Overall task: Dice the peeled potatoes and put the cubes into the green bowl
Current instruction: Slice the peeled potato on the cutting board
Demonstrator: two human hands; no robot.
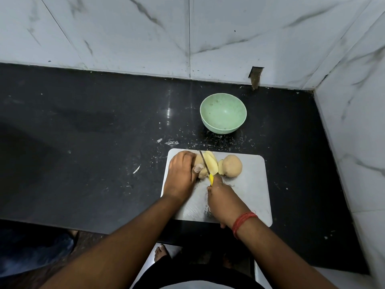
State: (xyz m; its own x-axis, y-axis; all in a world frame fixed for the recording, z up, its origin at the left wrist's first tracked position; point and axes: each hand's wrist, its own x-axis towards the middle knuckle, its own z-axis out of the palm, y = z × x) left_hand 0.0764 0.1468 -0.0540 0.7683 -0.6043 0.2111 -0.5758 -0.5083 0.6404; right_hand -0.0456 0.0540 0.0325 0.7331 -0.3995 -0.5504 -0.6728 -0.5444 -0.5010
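On the pale, scored cutting board (250,192), the left hand (181,174) presses down on a smooth peeled potato (201,163) while the right hand (223,200) grips a yellow-handled knife (205,165) slicing it. Another whole potato (232,165) sits right. Farther off, the round matte green bowl (223,113) rests on glossy black counter (83,142).

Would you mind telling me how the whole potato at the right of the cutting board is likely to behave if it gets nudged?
The whole potato looks rounded, so it would probably roll on the cutting board rather than slide. It rests against a cut slice on its left, which may check it that way. Peeled, it is likely moist and slippery to grip.
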